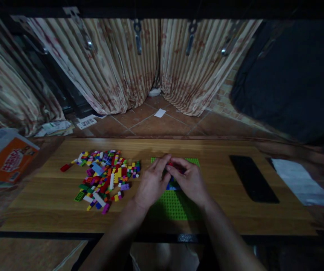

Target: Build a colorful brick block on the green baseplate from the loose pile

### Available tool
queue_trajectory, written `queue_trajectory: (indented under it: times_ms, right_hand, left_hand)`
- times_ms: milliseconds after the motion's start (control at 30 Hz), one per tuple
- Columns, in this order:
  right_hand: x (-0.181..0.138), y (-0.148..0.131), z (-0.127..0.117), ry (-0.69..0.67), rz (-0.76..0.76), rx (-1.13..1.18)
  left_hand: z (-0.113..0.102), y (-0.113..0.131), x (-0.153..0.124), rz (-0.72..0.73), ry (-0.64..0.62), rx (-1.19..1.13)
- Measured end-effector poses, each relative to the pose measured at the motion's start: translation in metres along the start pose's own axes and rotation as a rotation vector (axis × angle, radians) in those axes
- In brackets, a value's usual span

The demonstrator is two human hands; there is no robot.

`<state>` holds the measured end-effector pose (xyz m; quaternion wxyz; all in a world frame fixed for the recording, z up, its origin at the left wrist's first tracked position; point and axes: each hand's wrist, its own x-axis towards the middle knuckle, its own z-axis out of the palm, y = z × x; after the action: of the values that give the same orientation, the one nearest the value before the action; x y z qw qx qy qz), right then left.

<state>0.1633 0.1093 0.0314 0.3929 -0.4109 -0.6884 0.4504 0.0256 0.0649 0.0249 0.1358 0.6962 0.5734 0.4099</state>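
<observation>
My left hand (pixel 154 181) and my right hand (pixel 189 181) meet over the upper half of a green studded baseplate (pixel 173 207). Both are closed, fingertips nearly touching around a small red toy brick (pixel 170 164) that shows only in part. Beneath the fingers, blue bricks (pixel 173 185) sit on the plate, largely covered by my hands. How the red brick meets the pieces below is hidden.
A heap of loose coloured bricks (pixel 105 177) spreads over the table (pixel 215 222) on the left. To the right lies a flat black slab (pixel 254 178), with a white sheet (pixel 303 180) past it. A plastic box with an orange label (pixel 9 160) stands at far left.
</observation>
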Motion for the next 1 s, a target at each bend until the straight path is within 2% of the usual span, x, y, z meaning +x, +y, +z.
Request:
queue_trajectory:
  times_ms: [333,700,1000]
  right_hand:
    - [0.001,0.004,-0.003,0.019,-0.006,0.077]
    - [0.003,0.01,-0.002,0.069,0.038,0.016]
    - [0.001,0.004,0.0,0.045,0.002,-0.057]
  left_hand:
    - [0.004,0.003,0.0,0.092,0.146,-0.006]
    - [0.008,0.0,0.005,-0.028,0.134,-0.194]
    - [0.004,0.005,0.007,-0.07,0.133,-0.232]
